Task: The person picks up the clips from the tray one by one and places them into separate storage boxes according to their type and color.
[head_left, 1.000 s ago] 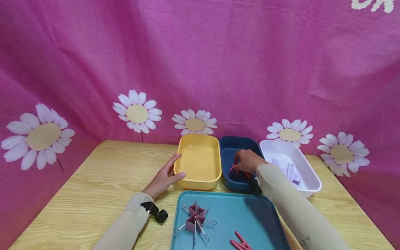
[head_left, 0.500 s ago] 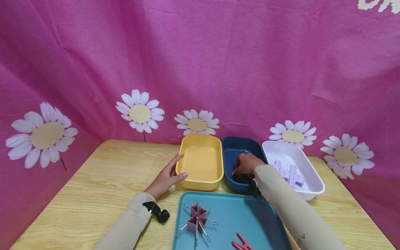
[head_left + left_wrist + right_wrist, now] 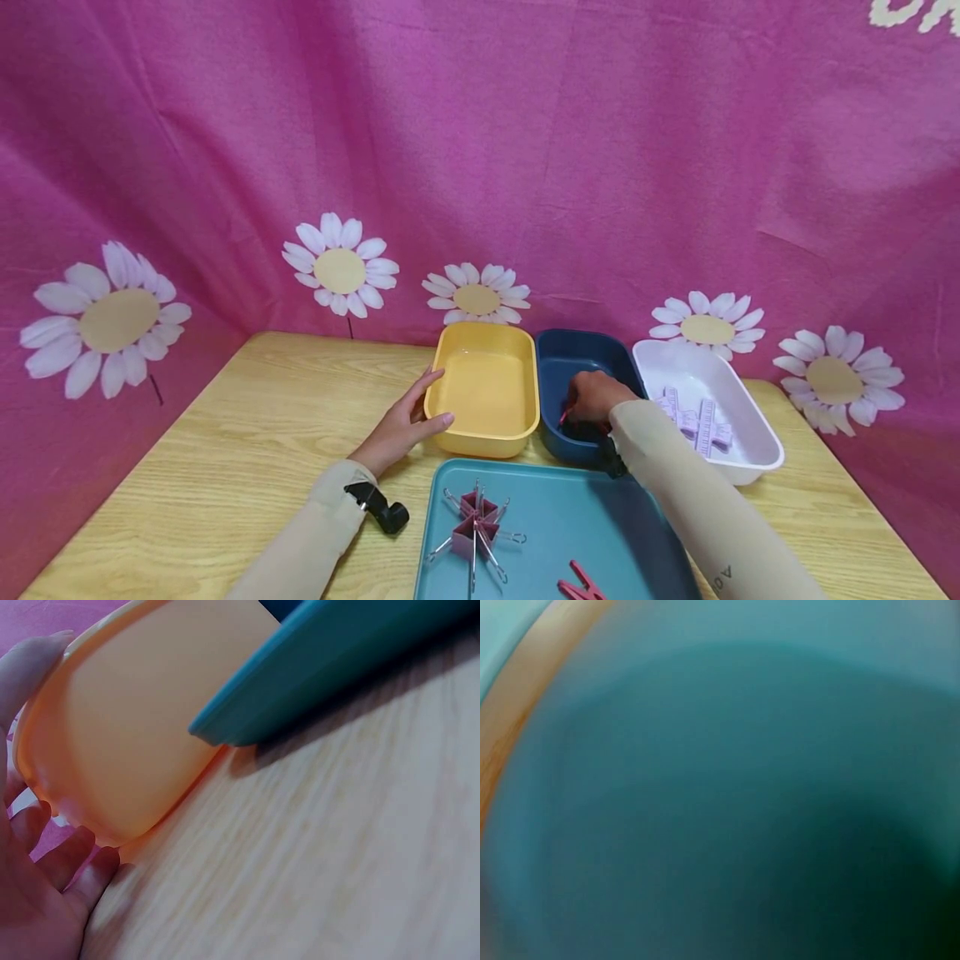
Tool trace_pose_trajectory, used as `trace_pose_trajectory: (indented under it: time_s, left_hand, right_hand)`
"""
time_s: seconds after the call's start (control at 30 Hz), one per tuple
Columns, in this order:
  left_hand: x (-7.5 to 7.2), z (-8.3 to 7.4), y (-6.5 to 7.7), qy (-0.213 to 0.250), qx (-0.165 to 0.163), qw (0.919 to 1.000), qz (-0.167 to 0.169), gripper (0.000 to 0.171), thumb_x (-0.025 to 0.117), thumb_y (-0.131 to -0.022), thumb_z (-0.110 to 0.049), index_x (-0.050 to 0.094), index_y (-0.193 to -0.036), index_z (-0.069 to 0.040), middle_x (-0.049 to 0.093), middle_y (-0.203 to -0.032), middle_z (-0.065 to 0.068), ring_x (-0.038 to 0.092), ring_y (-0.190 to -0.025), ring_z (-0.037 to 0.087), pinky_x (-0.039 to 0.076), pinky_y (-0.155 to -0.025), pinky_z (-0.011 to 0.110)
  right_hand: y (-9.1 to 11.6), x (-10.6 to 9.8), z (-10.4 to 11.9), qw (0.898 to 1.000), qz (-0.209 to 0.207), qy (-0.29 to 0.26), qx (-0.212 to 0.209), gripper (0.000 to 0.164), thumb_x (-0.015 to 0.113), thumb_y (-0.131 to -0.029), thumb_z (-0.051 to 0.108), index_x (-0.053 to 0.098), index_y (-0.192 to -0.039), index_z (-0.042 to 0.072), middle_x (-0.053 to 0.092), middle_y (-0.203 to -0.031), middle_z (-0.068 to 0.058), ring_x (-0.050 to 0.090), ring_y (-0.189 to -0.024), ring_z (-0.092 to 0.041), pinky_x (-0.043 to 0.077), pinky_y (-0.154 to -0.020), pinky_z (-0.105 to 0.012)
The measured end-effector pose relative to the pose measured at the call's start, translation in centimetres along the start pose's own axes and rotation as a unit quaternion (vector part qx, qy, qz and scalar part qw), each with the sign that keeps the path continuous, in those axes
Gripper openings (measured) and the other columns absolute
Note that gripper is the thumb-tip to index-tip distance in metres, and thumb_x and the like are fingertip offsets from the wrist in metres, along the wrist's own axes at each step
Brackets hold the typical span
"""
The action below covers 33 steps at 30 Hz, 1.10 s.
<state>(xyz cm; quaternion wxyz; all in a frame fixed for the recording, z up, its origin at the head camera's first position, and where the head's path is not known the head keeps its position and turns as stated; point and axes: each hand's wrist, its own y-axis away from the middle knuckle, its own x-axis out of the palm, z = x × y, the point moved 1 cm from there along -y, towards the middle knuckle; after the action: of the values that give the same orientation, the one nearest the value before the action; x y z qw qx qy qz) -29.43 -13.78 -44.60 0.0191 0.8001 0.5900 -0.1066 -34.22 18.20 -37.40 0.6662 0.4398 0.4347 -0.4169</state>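
Note:
My left hand (image 3: 402,425) holds the near left corner of a yellow bin (image 3: 483,433), thumb at the rim and fingers along its outer wall. In the left wrist view, bent fingers (image 3: 64,859) lie against that wall. My right hand (image 3: 596,396) reaches down into a dark blue bin (image 3: 555,358), its fingers curled round a red clothespin (image 3: 566,415) of which just a tip shows. The hand hides most of the bin's floor. The right wrist view is a blur of the blue bin's wall (image 3: 727,750).
A teal tray (image 3: 540,483) in front carries dark pink binder clips (image 3: 475,533) with wire handles, and a red clothespin (image 3: 581,583). At the right, a white bin (image 3: 750,425) contains lilac tape-measure-like strips (image 3: 705,425). A pink floral cloth (image 3: 480,167) hangs behind the wooden table (image 3: 225,467).
My right hand has sunk lower into the blue bin, and the red clothespins seen there a second ago are now mostly hidden. The left hand stays at the yellow bin; the view shifts slightly.

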Motion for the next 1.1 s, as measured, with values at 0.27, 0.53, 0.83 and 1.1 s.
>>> trace_pose_trajectory:
  time_s: [0.27,0.53,0.83,1.1]
  left_hand:
    - [0.06,-0.01,-0.04,-0.004,0.000,1.0000,0.000,0.073,0.071,-0.086,-0.040,0.032,-0.148,-0.040,0.006,-0.161,-0.007,0.026,-0.143,0.021,0.032,-0.110,0.036]
    - [0.03,-0.14,0.04,-0.007,0.001,1.0000,0.000,0.072,0.071,-0.087,-0.039,0.031,-0.148,-0.040,0.006,-0.161,-0.009,0.025,-0.143,0.021,0.031,-0.111,0.037]
    - [0.03,-0.19,0.09,-0.010,0.001,0.9999,0.000,0.073,0.071,-0.087,-0.039,0.030,-0.148,-0.040,0.005,-0.161,-0.006,0.024,-0.144,0.021,0.029,-0.112,0.038]
    - [0.02,-0.29,0.12,-0.008,0.002,1.0000,0.003,0.074,0.071,-0.087,-0.039,0.030,-0.148,-0.039,0.005,-0.161,-0.007,0.024,-0.143,0.021,0.029,-0.113,0.038]
  right_hand:
    - [0.07,-0.09,-0.13,1.000,0.003,0.000,-0.001,0.009,0.074,-0.079,0.019,0.068,-0.079,0.013,0.063,-0.072,0.000,0.056,-0.068,-0.019,0.050,-0.062,-0.033]
    - [0.27,-0.32,-0.09,1.000,0.014,0.001,0.003,0.009,0.074,-0.079,0.021,0.070,-0.081,0.014,0.063,-0.073,0.000,0.057,-0.068,-0.019,0.049,-0.059,-0.031]
    - [0.42,-0.68,0.25,1.000,0.004,0.017,-0.010,0.026,0.076,-0.080,0.025,0.072,-0.100,0.008,0.067,-0.093,-0.007,0.059,-0.080,-0.021,0.055,-0.072,-0.039]
    - [0.31,-0.49,0.34,0.999,0.004,0.011,-0.031,0.028,0.075,-0.081,0.022,0.070,-0.104,0.008,0.065,-0.103,-0.012,0.058,-0.089,-0.024,0.053,-0.079,-0.042]
